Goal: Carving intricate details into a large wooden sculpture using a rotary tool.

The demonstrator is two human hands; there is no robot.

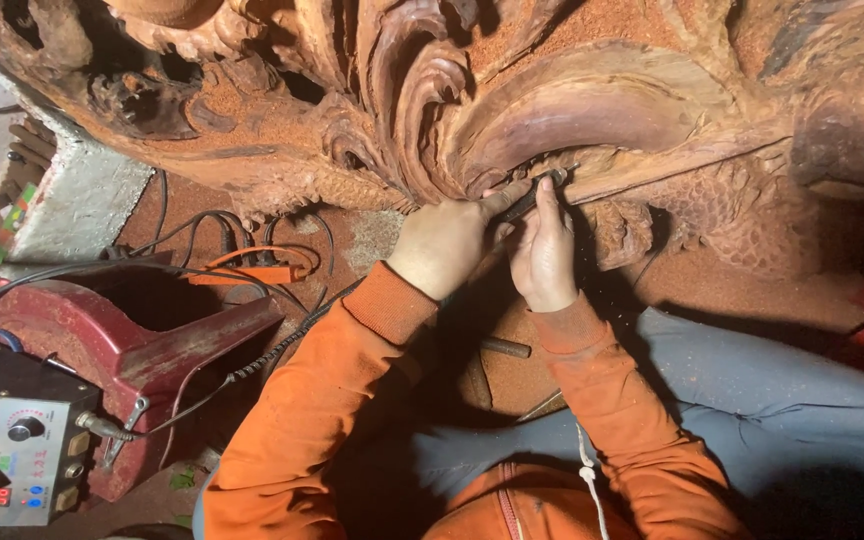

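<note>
Handpiece [530,200], a dark slim rotary tool, is pinched near its tip between both hands, left hand [442,245] and right hand [544,255] closed around it, its point against the lower edge of the big reddish wood carving [572,110], beside the finely scaled patch. Risk, as judged: with fingers touching the cutting end, a skid off the curved ridge could gouge finished relief or nick a fingertip. Flexible shaft [272,350] trailing past the red motor stand [142,340] could snag and jerk the tip.

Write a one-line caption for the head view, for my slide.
Both hands, left and right, press a slim dark handpiece against a large reddish wood carving.
</note>
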